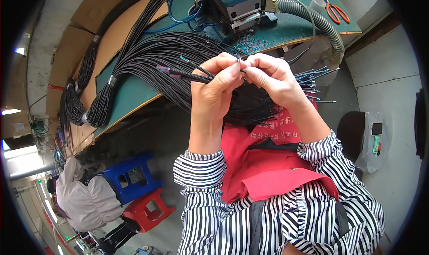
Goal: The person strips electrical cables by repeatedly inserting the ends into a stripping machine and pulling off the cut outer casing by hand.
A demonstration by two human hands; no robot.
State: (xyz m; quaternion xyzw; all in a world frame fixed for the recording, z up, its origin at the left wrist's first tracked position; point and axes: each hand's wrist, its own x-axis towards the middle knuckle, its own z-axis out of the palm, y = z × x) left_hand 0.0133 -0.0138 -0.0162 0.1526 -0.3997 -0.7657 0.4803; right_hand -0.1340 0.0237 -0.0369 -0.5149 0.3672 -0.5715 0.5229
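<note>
My left hand (216, 83) is closed round a few black corrugated tubes (190, 76) with coloured wire ends poking out to its left. Its thumb and finger pinch a thin wire end at the top. Close beside it, my right hand (272, 78) pinches the same small spot, the fingertips nearly touching. What exactly lies between the fingertips is too small to tell. Below and behind both hands spreads a large bundle of black cables (152, 54), tied at the left. Cable ends with blue and white tips (319, 74) stick out right of my right hand.
A machine (243, 13) with a grey corrugated hose (308, 18) stands on the green table (290, 29), near scattered wire scraps (252, 44) and orange-handled pliers (336, 13). Blue (132, 177) and red (149, 210) stools are at the lower left, beside a grey cloth (89, 199).
</note>
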